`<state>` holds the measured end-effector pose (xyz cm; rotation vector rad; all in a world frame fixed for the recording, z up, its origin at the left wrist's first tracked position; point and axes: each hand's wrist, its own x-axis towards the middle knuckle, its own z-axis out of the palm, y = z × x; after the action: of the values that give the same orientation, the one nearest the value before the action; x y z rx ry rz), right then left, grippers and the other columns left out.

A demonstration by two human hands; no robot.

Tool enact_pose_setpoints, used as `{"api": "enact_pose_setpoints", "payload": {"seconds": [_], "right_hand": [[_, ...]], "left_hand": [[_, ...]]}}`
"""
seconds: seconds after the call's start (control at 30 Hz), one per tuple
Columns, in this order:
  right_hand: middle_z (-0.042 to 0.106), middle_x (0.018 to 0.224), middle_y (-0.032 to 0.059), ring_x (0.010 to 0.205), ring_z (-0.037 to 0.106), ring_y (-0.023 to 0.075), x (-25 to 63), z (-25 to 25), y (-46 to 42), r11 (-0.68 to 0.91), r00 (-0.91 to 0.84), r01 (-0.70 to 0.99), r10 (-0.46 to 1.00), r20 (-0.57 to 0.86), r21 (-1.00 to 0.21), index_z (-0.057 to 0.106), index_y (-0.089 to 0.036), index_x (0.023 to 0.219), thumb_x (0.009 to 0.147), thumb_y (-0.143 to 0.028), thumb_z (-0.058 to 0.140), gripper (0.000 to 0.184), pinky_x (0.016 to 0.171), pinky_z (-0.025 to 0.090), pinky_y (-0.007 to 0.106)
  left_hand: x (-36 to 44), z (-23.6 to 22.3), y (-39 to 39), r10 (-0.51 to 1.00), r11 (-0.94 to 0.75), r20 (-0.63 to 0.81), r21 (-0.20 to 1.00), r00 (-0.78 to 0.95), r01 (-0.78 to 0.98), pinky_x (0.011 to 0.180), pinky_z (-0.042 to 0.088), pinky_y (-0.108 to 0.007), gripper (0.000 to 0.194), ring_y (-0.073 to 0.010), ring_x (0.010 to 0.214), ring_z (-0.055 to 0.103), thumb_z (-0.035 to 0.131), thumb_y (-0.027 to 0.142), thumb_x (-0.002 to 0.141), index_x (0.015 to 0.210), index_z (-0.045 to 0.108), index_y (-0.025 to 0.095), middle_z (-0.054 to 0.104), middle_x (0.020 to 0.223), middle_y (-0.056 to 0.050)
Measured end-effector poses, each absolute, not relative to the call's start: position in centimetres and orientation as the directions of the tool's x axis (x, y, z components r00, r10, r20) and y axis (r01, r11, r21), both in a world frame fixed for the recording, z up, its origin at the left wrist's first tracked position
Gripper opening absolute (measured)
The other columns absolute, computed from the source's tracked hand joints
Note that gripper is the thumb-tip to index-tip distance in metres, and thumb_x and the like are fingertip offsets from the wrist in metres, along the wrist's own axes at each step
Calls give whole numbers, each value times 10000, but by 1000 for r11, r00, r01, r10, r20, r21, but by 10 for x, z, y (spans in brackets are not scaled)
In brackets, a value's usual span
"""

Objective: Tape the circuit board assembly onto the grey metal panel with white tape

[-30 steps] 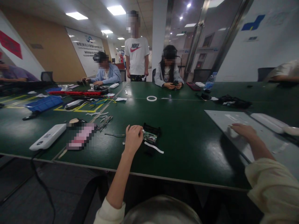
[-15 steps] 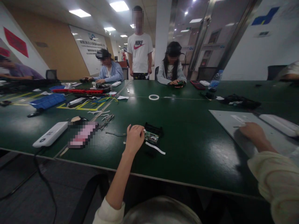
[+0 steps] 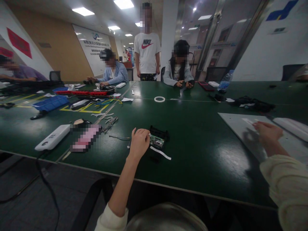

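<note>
My left hand is closed over the left end of a green circuit board, its fingertips hidden from me. Behind the board lies a black plastic frame, and a thin cable runs out to the left. Just in front of the board curls a white strip. Far to the right, my right hand is over a grey panel, fingers pinched beside pale strips there. Whatever is between those fingers is too small to make out.
On the left are a white power bank, a pink phone, pliers and a blue tray. A roll of white tape lies ahead. A bottle stands farther back. Other people sit and stand across the table.
My right hand has shifted and turned over the grey panel, its fingers now pointing left and up. My left hand stays at the circuit board. The view has swung slightly left.
</note>
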<state>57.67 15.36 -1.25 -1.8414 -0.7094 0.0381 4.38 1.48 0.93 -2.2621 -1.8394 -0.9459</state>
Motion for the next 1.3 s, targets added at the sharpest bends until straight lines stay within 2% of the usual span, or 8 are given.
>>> {"api": "enact_pose_setpoints", "payload": {"seconds": [0.17, 0.37, 0.57, 0.67, 0.77, 0.9, 1.1, 1.3], "right_hand": [[652, 931, 254, 731, 654, 173, 555, -1, 160, -74, 896, 248, 397, 200, -966, 677, 32, 994, 689, -1, 485, 362, 629, 480, 247], [658, 809, 169, 598, 603, 101, 498, 34, 156, 163, 790, 160, 570, 225, -974, 676, -26, 805, 712, -13, 497, 203, 632, 478, 244], [607, 711, 26, 641, 549, 79, 368, 64, 107, 209, 191, -84, 963, 190, -974, 676, -140, 796, 730, -225, 627, 119, 631, 445, 205], [570, 685, 3, 628, 512, 76, 308, 63, 81, 129, -177, -194, 970, 164, -972, 677, -166, 823, 732, -314, 655, 175, 617, 429, 206], [533, 649, -15, 603, 479, 71, 275, 58, 67, 65, -359, -249, 921, 155, -966, 658, -184, 810, 750, -353, 648, 180, 590, 398, 204], [487, 608, -30, 565, 429, 64, 268, 51, 64, 38, -382, -237, 915, 129, -971, 631, -179, 765, 768, -360, 630, 181, 551, 345, 201], [462, 578, -40, 543, 409, 72, 271, 47, 62, 16, -446, -110, 893, 64, -994, 618, -178, 761, 776, -371, 612, 194, 558, 323, 224], [468, 569, -35, 536, 390, 85, 265, 47, 54, 141, -478, 35, 872, 107, -989, 600, -181, 690, 779, -339, 570, 185, 559, 298, 249]], "left_hand": [[47, 12, 15, 864, -288, 491, 307, 108, 907, 1075, 241, -474, 199, -177, 995, 566, 412, 116, 862, 889, 586, 208, 657, 973, -18], [51, 13, 16, 863, -315, 487, 309, 135, 898, 1075, 249, -487, 195, -182, 998, 567, 418, 123, 862, 908, 588, 205, 652, 983, -19], [79, 33, 27, 810, -495, 504, 313, 300, 810, 1016, 369, -397, 350, -185, 1112, 514, 436, 148, 867, 1212, 464, 195, 560, 1198, -59], [101, 45, 39, 724, -642, 504, 244, 470, 727, 1039, 344, -405, 534, -207, 1249, 400, 513, 185, 833, 1333, 324, 192, 441, 1348, -85], [115, 48, 52, 673, -691, 502, 166, 543, 703, 1046, 318, -433, 416, -211, 1211, 429, 483, 158, 837, 1246, 415, 180, 497, 1271, -86], [117, 40, 61, 713, -586, 545, 119, 440, 802, 972, 378, -413, 320, -217, 1066, 504, 445, 142, 852, 1164, 503, 186, 546, 1064, -83], [111, 34, 55, 691, -518, 608, 37, 392, 855, 1073, 191, -531, 548, -305, 1323, 248, 543, 245, 828, 1343, 358, 278, 269, 1431, -119], [112, 38, 46, 706, -454, 637, 75, 308, 888, 1088, 104, -567, 629, -341, 1381, 102, 507, 297, 851, 1415, 242, 210, 149, 1503, -140]]}}
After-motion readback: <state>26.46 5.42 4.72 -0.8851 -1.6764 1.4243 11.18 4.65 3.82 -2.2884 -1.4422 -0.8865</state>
